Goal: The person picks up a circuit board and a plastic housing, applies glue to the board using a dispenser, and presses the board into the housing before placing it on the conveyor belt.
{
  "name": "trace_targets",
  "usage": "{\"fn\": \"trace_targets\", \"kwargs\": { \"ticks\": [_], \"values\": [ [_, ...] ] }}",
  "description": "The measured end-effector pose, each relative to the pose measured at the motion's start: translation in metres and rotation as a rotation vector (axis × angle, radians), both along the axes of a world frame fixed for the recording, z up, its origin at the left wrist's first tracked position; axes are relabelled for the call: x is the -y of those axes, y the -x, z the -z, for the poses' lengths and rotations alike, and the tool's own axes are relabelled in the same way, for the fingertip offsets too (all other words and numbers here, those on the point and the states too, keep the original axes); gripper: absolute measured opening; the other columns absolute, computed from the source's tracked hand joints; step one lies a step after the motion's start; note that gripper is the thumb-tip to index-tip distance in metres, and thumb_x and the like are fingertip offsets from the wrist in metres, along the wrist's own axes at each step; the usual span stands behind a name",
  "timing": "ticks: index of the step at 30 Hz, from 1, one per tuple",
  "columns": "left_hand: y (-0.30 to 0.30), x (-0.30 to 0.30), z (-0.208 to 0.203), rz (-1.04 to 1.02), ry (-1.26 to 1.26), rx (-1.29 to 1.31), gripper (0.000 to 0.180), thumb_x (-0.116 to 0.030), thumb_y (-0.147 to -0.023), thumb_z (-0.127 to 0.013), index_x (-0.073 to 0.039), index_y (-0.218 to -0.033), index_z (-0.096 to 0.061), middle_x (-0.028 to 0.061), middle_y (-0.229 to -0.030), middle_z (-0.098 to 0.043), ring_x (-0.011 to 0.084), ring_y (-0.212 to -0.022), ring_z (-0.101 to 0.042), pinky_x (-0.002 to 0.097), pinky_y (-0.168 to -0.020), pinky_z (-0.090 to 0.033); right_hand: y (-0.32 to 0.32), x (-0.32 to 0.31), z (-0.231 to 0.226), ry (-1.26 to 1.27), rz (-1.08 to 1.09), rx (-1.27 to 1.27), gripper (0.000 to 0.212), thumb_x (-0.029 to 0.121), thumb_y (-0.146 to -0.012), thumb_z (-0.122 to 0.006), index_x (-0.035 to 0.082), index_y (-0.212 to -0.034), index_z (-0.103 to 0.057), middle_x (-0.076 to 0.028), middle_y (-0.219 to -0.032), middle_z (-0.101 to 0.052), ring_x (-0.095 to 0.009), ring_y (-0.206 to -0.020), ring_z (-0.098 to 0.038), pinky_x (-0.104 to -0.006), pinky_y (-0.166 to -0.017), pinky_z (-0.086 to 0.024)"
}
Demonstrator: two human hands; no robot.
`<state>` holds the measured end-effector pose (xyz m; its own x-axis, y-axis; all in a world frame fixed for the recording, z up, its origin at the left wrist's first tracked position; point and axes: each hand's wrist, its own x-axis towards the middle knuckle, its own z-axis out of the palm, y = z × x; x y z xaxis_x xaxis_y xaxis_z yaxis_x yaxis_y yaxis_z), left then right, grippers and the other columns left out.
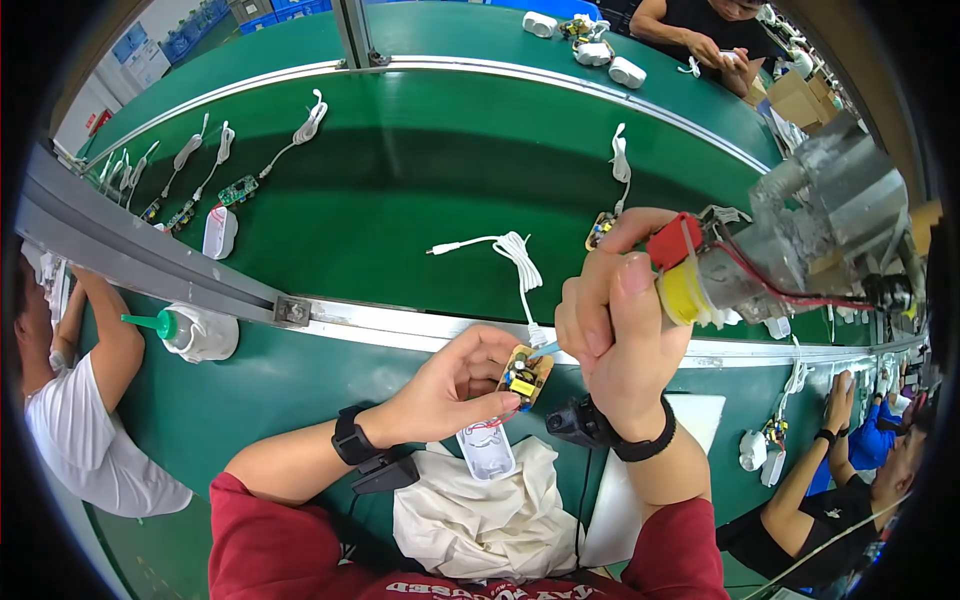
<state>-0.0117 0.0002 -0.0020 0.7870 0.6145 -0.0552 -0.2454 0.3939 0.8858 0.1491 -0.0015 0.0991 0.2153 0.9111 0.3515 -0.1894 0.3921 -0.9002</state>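
My left hand (pixel 450 385) pinches a small circuit board (pixel 524 378) with a yellow transformer by its edges. A white cable (pixel 517 262) runs from the board's far end onto the green surface, and red wires lead from its near end toward an open white plastic housing (pixel 487 450). My right hand (pixel 622 330) is wrapped around the yellow collar of a grey glue gun (pixel 790 240) with a red switch (pixel 675 240). The gun's body is smeared with whitish residue. A thin pale-blue tip below my right fist reaches the board's far edge; whether it touches is unclear.
Beige cloth (pixel 480 510) lies under the housing, beside a white foam sheet (pixel 655 480). A metal rail (pixel 400 325) borders the green conveyor (pixel 400 230), which carries boards with coiled cables. A white bottle with green nozzle (pixel 200 332) stands left. Co-workers sit left, right and across.
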Motion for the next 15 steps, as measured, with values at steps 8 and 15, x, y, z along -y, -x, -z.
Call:
{"fn": "trace_targets", "kwargs": {
  "ticks": [8,15],
  "values": [
    [0.006,-0.006,0.013,-0.015,-0.09,0.019,0.045,0.002,-0.087,-0.061,-0.004,-0.126,-0.039,0.0085,-0.111,-0.057,0.0133,-0.098,-0.058,0.0276,-0.082,-0.051,0.005,-0.004,0.012,0.0,-0.046,0.016,0.028,0.032,-0.095,-0.051,0.008,-0.097,-0.037,0.001,-0.049,-0.033,-0.006,-0.035,-0.025,-0.0232,-0.034,-0.021],
    [0.004,-0.004,0.015,-0.026,-0.081,0.016,0.046,0.002,-0.087,-0.061,-0.004,-0.126,-0.039,0.0079,-0.11,-0.057,0.0132,-0.099,-0.058,0.0278,-0.082,-0.05,0.007,-0.001,0.014,0.038,-0.042,-0.015,0.029,0.032,-0.095,-0.052,0.009,-0.096,-0.035,0.001,-0.049,-0.033,-0.006,-0.035,-0.025,-0.0229,-0.034,-0.021]
  ]
}}
